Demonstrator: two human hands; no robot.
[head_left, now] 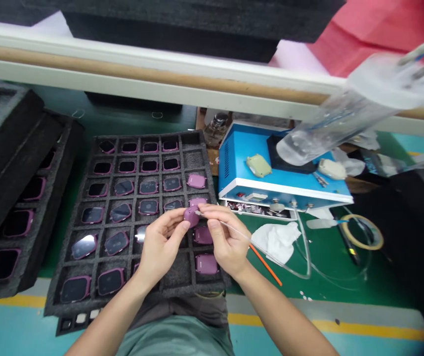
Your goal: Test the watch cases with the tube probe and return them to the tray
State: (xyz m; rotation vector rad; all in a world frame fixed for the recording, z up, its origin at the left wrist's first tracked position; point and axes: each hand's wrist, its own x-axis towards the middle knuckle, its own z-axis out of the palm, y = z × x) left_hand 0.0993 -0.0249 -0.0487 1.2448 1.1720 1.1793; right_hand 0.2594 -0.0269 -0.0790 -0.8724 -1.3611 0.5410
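Observation:
My left hand (pixel 164 238) pinches a small purple smartwatch case (pixel 190 216) between thumb and fingers, above the right side of a black foam tray (pixel 177 277). In my right hand (pixel 229 238) is a thin clear tube (pixel 306 247), its narrow tip at the edge of the case; whether it touches, I cannot tell. The tube loops back toward a blue machine (pixel 230 163). Smartwatches with dark screens (pixel 110 282) fill many tray compartments. Purple cases lie back up in the right column, one watch case (pixel 206 263) just below my hands.
More foam trays (pixel 19 163) are stacked at left. On the blue machine stand a clear cylinder (pixel 319 123) and a pale green watch case (pixel 258 165). A white tissue (pixel 276 241), an orange stick (pixel 266 264) and a tape roll (pixel 377 237) lie at right. A shelf rail (pixel 160 84) crosses above.

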